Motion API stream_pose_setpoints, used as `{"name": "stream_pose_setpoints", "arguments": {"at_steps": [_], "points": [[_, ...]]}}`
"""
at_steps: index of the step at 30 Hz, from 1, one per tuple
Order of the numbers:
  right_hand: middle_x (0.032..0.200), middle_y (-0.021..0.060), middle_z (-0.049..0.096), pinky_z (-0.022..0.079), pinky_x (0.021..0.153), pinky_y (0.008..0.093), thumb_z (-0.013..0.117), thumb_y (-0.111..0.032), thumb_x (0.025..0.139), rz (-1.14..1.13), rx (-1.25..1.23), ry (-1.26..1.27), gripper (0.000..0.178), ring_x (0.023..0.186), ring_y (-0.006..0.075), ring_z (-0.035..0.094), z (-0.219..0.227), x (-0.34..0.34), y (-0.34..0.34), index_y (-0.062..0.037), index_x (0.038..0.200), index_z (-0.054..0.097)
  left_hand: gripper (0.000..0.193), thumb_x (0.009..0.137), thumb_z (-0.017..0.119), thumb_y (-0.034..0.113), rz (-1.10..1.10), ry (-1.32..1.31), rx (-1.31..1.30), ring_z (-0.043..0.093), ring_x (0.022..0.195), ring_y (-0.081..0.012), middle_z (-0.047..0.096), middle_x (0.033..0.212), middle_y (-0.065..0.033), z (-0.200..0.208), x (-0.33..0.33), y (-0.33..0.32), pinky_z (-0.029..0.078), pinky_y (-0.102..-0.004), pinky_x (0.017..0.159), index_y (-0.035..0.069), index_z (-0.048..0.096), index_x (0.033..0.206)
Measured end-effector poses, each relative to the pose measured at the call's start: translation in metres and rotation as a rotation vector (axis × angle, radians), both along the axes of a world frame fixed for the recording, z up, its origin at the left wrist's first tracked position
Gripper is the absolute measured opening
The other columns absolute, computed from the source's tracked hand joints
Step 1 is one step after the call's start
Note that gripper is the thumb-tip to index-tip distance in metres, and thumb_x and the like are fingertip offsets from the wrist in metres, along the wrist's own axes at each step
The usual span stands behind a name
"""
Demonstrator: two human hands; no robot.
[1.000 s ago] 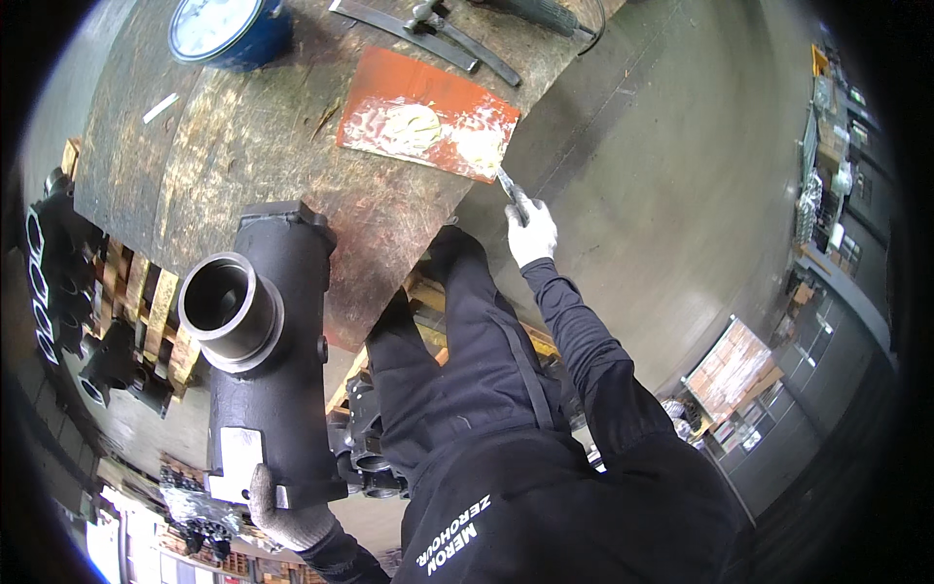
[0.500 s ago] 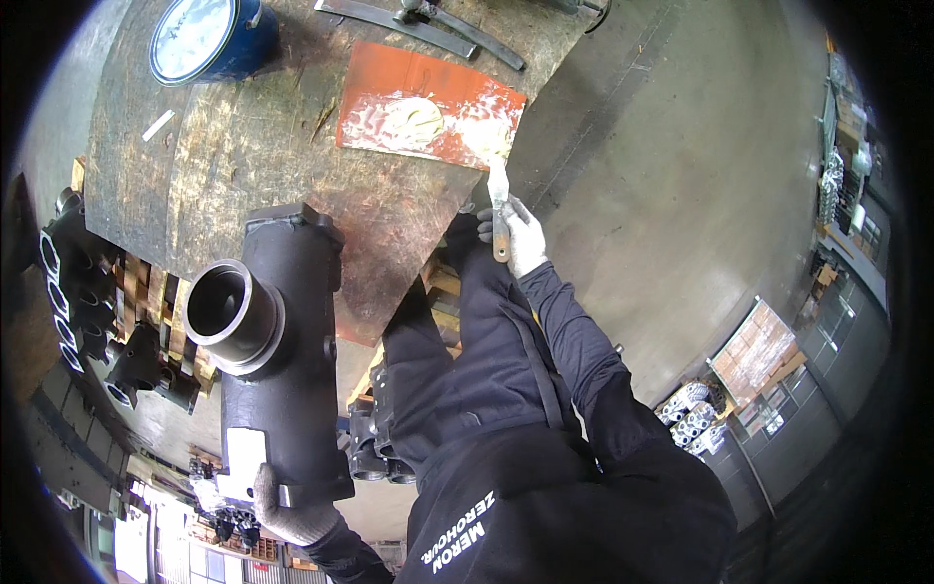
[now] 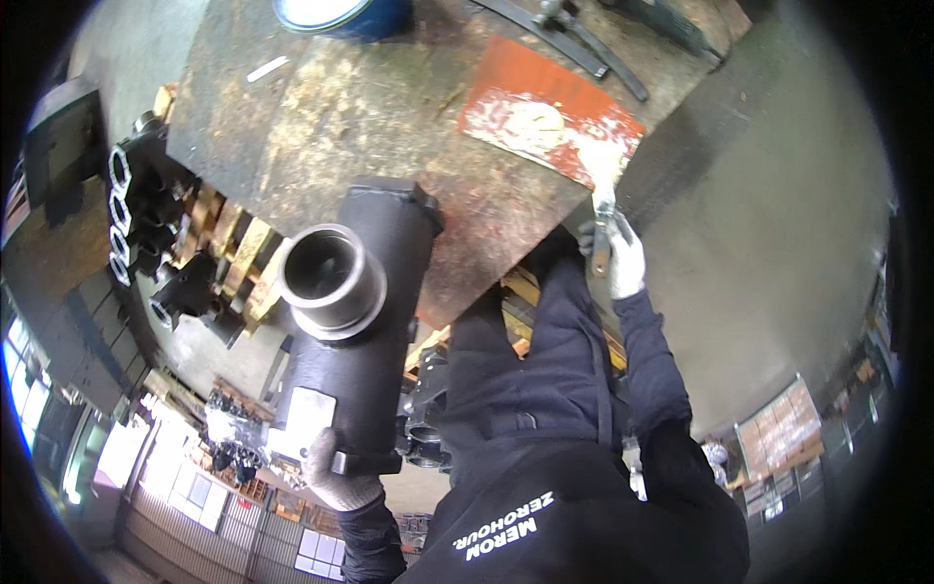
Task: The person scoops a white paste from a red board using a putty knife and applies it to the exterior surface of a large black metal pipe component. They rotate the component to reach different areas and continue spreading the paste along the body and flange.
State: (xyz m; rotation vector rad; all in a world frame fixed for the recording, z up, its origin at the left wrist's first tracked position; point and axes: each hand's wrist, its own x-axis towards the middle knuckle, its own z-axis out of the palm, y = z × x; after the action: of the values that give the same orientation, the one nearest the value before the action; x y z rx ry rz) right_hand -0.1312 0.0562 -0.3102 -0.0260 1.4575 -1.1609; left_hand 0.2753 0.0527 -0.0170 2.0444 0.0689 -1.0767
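Note:
My left hand [image 3: 341,475], in a pale knit glove, is closed on the lower end of a large black metal pipe casting [image 3: 355,389]. The casting leans against the table's near edge; a round open port [image 3: 331,277] rises from its side and a white label [image 3: 309,419] sits near its lower end. In my gloved right hand [image 3: 623,255] is a putty knife [image 3: 601,238], gripped by its handle. Its blade reaches the near right corner of a red sheet [image 3: 520,78], where cream-coloured paste [image 3: 535,125] is smeared and heaped.
The worn table [image 3: 321,127] carries a blue bucket [image 3: 375,21], a hammer [image 3: 593,49], a flat metal bar [image 3: 540,37], a dark tool [image 3: 671,24] and a white strip [image 3: 268,68]. More black castings [image 3: 185,282] stand on wooden pallets [image 3: 248,255] to the left.
The view has swung, so the table, casting and red sheet all sit further right in the picture. Both hands keep their holds, and the knife blade stays at the sheet's corner.

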Motion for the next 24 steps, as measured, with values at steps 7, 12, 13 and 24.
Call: {"name": "stream_pose_setpoints", "arguments": {"at_steps": [7,12,13,24], "points": [[0.103,0.0112,0.072,0.057,0.076,0.0297,0.055,-0.021,0.109,0.494,-0.097,-0.198,0.037,0.082,0.0152,0.068,0.038,0.050,-0.067,0.0046,0.136,0.058,0.039,0.081,0.078,0.014,-0.488,-0.499,0.090,0.068,0.105,-0.0299,0.070,0.114,-0.0162,-0.001,0.010,0.029,0.053,-0.0463,0.096,0.000,0.066,0.116],[0.104,0.0100,0.076,0.056,0.081,0.0323,0.060,-0.024,0.106,0.944,-0.169,-0.107,0.037,0.088,0.0171,0.071,0.034,0.117,-0.141,-0.0004,0.135,0.065,0.025,0.080,0.075,0.014,-0.147,-0.319,0.027,0.068,0.100,-0.0262,0.072,0.104,-0.0136,0.003,-0.008,0.020,0.053,-0.0417,0.094,0.000,0.068,0.100],[0.107,0.0127,0.076,0.056,0.083,0.0343,0.062,-0.025,0.104,1.021,-0.237,0.022,0.037,0.091,0.0223,0.073,0.033,0.127,-0.152,-0.0029,0.134,0.067,0.025,0.080,0.073,0.015,-0.226,-0.400,0.024,0.068,0.100,-0.0269,0.071,0.104,-0.0140,0.002,-0.013,0.016,0.054,-0.0418,0.093,0.000,0.068,0.099],[0.094,0.0097,0.063,0.054,0.074,0.0419,0.068,-0.025,0.095,1.404,-0.672,0.989,0.029,0.086,0.0302,0.066,0.047,0.167,-0.184,-0.0258,0.122,0.076,0.057,0.071,0.064,0.013,0.074,-0.140,0.070,0.069,0.102,-0.0329,0.068,0.113,-0.0162,0.004,-0.015,0.016,0.058,-0.0470,0.093,-0.003,0.062,0.126]]}}
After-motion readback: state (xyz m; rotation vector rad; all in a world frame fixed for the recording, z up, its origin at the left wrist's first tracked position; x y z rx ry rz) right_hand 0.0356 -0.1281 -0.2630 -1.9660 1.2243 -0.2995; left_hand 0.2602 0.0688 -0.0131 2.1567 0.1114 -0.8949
